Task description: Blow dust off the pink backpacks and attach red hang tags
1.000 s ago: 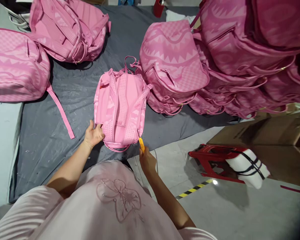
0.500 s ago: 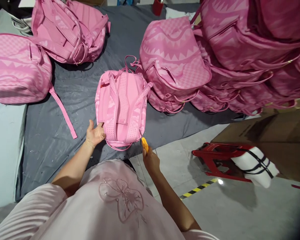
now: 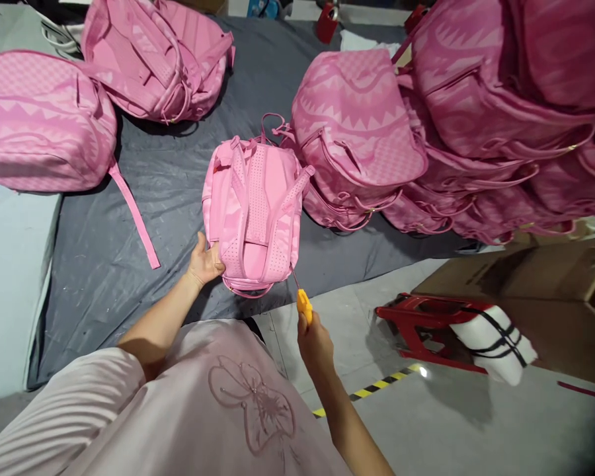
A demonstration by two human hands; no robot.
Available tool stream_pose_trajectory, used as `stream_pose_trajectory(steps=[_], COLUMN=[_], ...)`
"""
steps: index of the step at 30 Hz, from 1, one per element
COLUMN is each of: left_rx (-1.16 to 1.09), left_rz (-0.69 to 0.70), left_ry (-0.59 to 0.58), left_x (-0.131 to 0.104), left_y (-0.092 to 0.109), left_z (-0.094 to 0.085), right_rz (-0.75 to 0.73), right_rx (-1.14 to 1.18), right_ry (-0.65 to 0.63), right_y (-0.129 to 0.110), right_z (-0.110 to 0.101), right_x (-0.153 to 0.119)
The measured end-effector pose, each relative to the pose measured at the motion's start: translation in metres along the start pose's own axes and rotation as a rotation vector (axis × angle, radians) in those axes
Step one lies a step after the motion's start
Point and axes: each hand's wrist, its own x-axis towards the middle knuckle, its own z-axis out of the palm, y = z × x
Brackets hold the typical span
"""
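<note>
Gripping yellow tool [image 3: 305,305] in right hand [image 3: 316,340]; touching backpack [image 3: 255,261] with left hand [image 3: 205,264], cannot tell if clamped. Could snag near-right corner [image 3: 285,270] through slipping.

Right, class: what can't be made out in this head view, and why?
In the head view:
Middle backpack: its front, hidden underneath.
Left hand: some fingertips, hidden by that backpack.
Yellow tool: tip, too small to place exactly.
Leftmost backpack: one end, cut off by the left edge.

The backpack [image 3: 255,215] is soft matt cloth, its straps [image 3: 237,248] perforated; the tool handle [image 3: 305,306] looks smooth plastic, its shaft [image 3: 295,278] metal; wrinkled, faintly shiny sheeting [image 3: 96,264] covers the counter [image 3: 250,73].
</note>
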Motion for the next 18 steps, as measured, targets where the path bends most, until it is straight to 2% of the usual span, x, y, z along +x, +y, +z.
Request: stream_pose_trajectory(steps=[3,6,8,10,13,15,17,18], left_rx=[0.015,0.009,0.006,0.035,0.178,0.452,0.771,0.898], left_rz=[-0.021,-0.035,-0.038,-0.027,0.023,0.081,0.176,0.268], left_ry=[-0.011,-0.052,-0.108,-0.154,-0.168,-0.062,0.141,0.236], left_x=[0.000,0.000,0.001,0.004,0.008,0.001,-0.021,-0.036], left_y=[-0.002,-0.007,-0.009,-0.011,-0.011,-0.010,-0.015,-0.022], left_z=[0.001,0.001,-0.001,-0.003,0.001,0.010,0.023,0.028], right_rz=[0.035,-0.003,-0.070,-0.122,-0.099,-0.057,-0.090,-0.140], right_rx=[0.002,-0.001,-0.012,-0.047,-0.144,-0.192,-0.198,-0.189], right_ry=[-0.072,-0.217,-0.267,-0.251,-0.201,-0.193,-0.185,-0.178], right_y=[0.008,-0.007,-0.027,-0.043,-0.048,-0.044,-0.044,-0.048], right_z=[0.006,0.013,0.016,0.015,0.010,0.004,-0.004,-0.010], right_x=[-0.048,-0.073,-0.071,-0.061,-0.052,-0.055,-0.060,-0.059])
